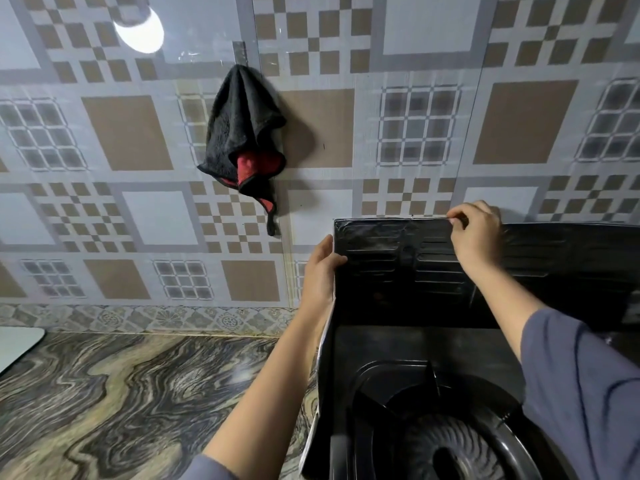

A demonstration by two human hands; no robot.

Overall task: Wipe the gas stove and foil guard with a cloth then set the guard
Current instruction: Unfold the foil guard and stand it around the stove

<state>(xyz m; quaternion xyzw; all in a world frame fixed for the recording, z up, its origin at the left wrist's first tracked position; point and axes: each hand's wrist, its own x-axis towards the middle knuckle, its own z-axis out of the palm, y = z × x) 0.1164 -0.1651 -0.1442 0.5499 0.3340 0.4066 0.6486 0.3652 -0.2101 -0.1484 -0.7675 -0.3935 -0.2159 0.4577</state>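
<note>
The foil guard (pixel 398 268) is standing upright around the back and left side of the gas stove (pixel 433 427), and both hands are working on it. The left hand (pixel 320 268) is gripping the guard's left corner fold, its grip clamped on the edge with the thumb on the dark inner face. The right hand (pixel 476 233) is pinching the top rim of the back panel, grip closed on it.

Judging by this, the task is sitting in its last step: the cloth (pixel 244 140) is hanging on the wall, well apart from the hands, so the wiping looks finished, and only squaring the guard against the wall and letting go seems left.

The stove is resting on a marbled worktop (pixel 121 393), with a white board edge (pixel 17 344) showing at far left. Behind, a glossy patterned tile wall (pixel 415 81) is reflecting a lamp (pixel 140 29).
</note>
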